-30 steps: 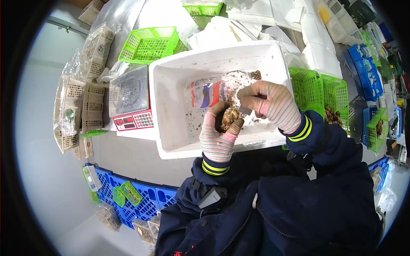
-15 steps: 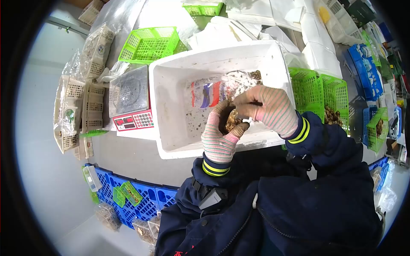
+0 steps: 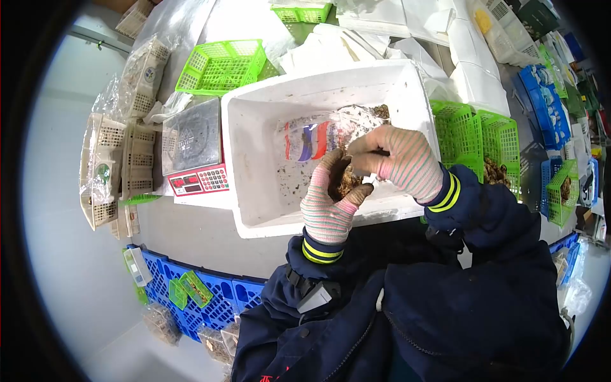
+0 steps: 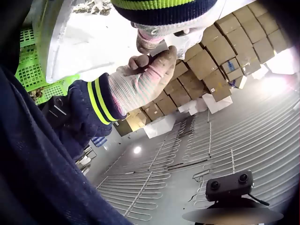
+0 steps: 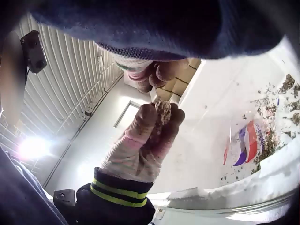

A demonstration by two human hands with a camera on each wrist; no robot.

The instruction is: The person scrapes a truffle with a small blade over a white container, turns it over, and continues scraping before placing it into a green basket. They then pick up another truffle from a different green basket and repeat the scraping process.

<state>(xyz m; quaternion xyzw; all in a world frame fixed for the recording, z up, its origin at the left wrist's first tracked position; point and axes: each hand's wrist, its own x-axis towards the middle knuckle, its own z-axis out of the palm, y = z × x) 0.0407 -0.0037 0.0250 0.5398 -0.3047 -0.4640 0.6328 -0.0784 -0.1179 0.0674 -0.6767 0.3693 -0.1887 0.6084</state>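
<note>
Both hands wear striped knit gloves with brown-stained fingers. A rough brown lump (image 3: pixel 348 184) is gripped between the thumb and fingers of the left hand (image 3: pixel 326 207), over the white foam box (image 3: pixel 251 219). In the right wrist view, the lump (image 5: pixel 163 111) stands up between the left hand's (image 5: pixel 140 147) thumb and fingers. Close beside it, the right hand (image 3: pixel 407 162) has its fingers bent. It pinches a small flat grey piece (image 4: pixel 159 48), seen in the left wrist view; its far end is hidden.
Dark crumbs and a brown clump (image 3: pixel 380 111) lie in the box. A scale (image 3: pixel 192 137) stands at its left, with mesh baskets (image 3: pixel 139 156) beyond. Green baskets (image 3: pixel 219 67) are behind and at the right (image 3: pixel 455 130). White cloths or sheets (image 3: pixel 318 51) lie behind the box.
The right hand has moved slightly left and down against the lump, and its grey piece shows less in the head view. The left hand has barely shifted; the lump appears turned in it.
</note>
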